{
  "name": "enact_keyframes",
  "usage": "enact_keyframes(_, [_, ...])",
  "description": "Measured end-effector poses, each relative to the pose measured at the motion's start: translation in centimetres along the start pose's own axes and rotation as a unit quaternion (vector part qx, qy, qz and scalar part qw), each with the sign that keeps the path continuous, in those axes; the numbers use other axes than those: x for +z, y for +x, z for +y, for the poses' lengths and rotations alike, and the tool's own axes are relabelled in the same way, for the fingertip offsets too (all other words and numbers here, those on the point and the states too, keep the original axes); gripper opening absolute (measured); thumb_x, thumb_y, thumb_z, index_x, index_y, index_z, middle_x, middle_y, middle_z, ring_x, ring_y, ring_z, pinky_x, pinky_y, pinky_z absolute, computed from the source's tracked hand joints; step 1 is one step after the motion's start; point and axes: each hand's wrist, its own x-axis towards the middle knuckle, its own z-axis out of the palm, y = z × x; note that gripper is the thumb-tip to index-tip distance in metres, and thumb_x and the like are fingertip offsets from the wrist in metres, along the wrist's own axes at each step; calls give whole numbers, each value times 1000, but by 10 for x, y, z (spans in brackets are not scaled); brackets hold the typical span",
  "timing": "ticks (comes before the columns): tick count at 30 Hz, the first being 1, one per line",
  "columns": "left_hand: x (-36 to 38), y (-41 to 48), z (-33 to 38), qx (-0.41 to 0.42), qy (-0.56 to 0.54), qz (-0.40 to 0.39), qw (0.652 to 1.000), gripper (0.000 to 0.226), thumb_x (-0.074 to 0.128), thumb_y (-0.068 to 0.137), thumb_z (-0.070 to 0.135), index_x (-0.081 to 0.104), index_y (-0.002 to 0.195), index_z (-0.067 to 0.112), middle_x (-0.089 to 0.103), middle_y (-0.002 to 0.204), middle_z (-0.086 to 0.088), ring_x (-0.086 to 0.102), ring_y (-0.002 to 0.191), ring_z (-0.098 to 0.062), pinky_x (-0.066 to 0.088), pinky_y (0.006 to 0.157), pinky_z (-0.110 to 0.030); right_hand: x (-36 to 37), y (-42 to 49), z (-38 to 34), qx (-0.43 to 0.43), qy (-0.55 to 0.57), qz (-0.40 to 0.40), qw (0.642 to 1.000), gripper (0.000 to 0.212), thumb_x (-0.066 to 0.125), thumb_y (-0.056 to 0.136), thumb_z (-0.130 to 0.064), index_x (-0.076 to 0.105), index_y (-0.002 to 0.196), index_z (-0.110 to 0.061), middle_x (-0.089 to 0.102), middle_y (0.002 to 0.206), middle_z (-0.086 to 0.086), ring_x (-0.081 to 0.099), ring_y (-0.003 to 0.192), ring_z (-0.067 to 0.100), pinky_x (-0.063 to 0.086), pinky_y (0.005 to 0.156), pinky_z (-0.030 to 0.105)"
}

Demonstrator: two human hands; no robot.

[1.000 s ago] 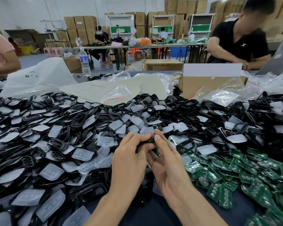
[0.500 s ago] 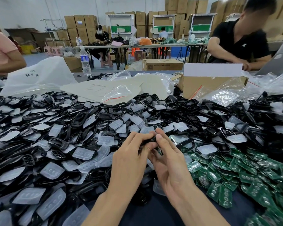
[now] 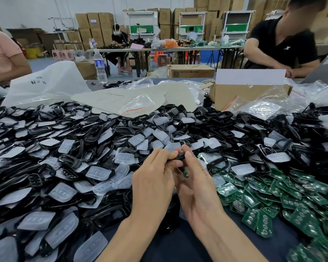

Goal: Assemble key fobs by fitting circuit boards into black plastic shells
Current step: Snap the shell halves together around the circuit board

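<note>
Fitting step: left hand and right hand both pinch one shell, board peeking below; next, probably press it home.

We observe bright, even overhead light, soft shadows, glare on plastic bags, wide-angle edge bending, and slight corner blur.

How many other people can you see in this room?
4: person in pink, left edge; person in black, right; seated worker at the far table; distant figure behind it. Others may be hidden.
</note>
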Motion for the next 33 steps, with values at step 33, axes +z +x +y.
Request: enact_keyframes(33, [1, 4, -7, 19, -25, -42, 999, 36, 56, 90, 19, 75, 118, 29, 60, 83, 8, 62, 79, -11, 55, 66, -36, -9, 6, -6, 8, -28, -28, 999, 20, 73, 80, -24, 83, 96, -17, 73, 92, 8, 70, 74, 12, 59, 80, 27])
